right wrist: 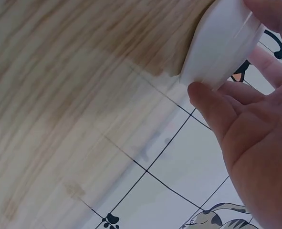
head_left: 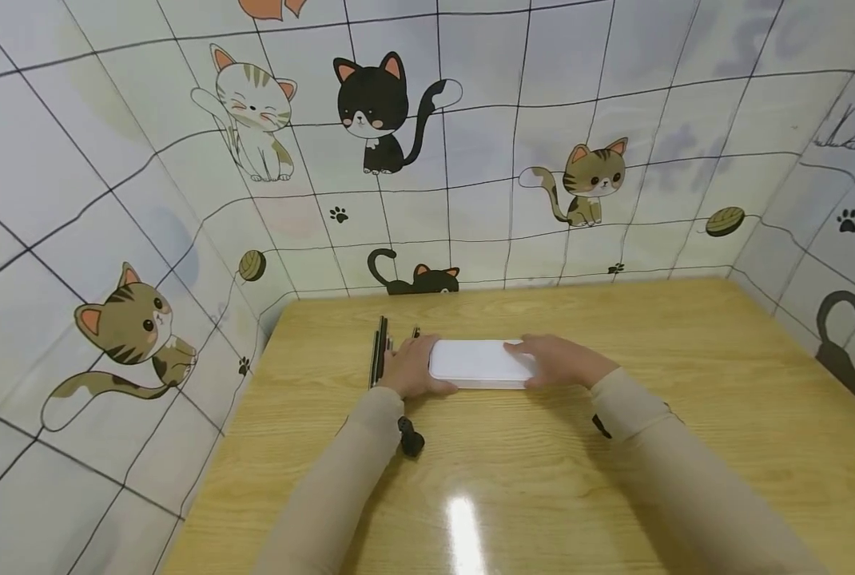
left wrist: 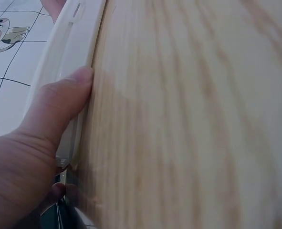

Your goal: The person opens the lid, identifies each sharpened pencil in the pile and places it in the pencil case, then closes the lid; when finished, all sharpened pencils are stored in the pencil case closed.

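A long white plastic case [head_left: 474,361] with rounded corners lies on the table, lid side up. At its left end my left hand [head_left: 411,367] grips it; in the left wrist view the thumb [left wrist: 67,98] presses along the case's near side wall [left wrist: 78,43]. The right hand [head_left: 562,363] holds the opposite end, one finger reaching over the top. From the right wrist, the thumb [right wrist: 205,98] touches the lower edge of the case's rounded end [right wrist: 217,45]. Both hands' far fingers are partly hidden behind the case.
Several dark, slender pen-like sticks [head_left: 379,351] lie just left of the left hand, partly covered by it. The wooden table [head_left: 514,487] meets cat-patterned walls [head_left: 471,160] at the back and both sides.
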The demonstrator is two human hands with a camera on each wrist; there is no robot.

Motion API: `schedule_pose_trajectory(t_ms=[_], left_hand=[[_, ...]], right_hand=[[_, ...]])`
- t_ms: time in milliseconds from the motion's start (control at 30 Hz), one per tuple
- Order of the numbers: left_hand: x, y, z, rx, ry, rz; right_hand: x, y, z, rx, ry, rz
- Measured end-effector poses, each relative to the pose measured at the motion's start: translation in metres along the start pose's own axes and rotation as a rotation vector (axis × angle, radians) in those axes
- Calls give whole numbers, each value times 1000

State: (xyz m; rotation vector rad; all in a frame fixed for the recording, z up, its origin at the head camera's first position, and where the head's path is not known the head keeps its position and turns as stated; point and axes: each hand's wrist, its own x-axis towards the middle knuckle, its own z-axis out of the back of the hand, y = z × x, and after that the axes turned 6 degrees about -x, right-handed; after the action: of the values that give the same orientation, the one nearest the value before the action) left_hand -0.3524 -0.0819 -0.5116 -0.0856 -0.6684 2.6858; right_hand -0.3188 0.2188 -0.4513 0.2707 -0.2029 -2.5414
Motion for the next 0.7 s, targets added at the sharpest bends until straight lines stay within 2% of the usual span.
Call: schedule_pose_trajectory(t_ms=[267,467,700], left_hand=[[1,-1,-2,-21,9,5],[3,2,-3,-39,-4,-4],[2,5,-2,-42,4,5]], right_hand=[[-3,-13,1,68,3,51],[-3,-16,5,150,12,14],[-3,-25,2,259,-32,20]])
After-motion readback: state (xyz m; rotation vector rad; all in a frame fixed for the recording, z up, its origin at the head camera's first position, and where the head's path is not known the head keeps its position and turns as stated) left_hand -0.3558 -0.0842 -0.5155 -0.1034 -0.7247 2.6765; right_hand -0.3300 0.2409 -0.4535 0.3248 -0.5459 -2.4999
